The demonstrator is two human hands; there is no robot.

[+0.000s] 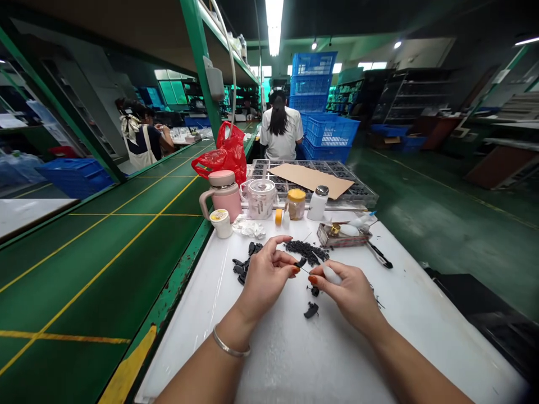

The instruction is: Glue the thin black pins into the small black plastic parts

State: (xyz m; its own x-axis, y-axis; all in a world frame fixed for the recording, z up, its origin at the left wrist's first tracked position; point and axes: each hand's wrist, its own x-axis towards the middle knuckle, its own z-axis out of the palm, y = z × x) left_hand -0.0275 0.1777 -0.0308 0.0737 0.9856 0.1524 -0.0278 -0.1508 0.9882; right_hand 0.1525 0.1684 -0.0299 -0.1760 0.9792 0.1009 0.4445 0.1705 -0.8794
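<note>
Between the thumb and fingers of my left hand [266, 270] is a small curved black plastic part [300, 262]. My right hand [351, 289] grips a white squeeze bottle with a thin needle tip [332, 275]. The needle points left and its end meets or nearly meets the black part; I cannot tell which. Below the hands, a black part [311, 310] and a smaller black piece [314, 290] lie on the white tabletop [286, 359]. Behind my fingers spreads a pile of small black rings [305, 248]. More black parts [241, 269] lie left of my left hand, partly covered by it.
Along the back stand a pink mug [226, 196], a clear lidded jar [261, 200], a yellow-capped jar [295, 204] and a white bottle [318, 203]. A small tool box [343, 235] sits at right. A green conveyor belt [105, 252] runs along the left. Co-workers sit ahead.
</note>
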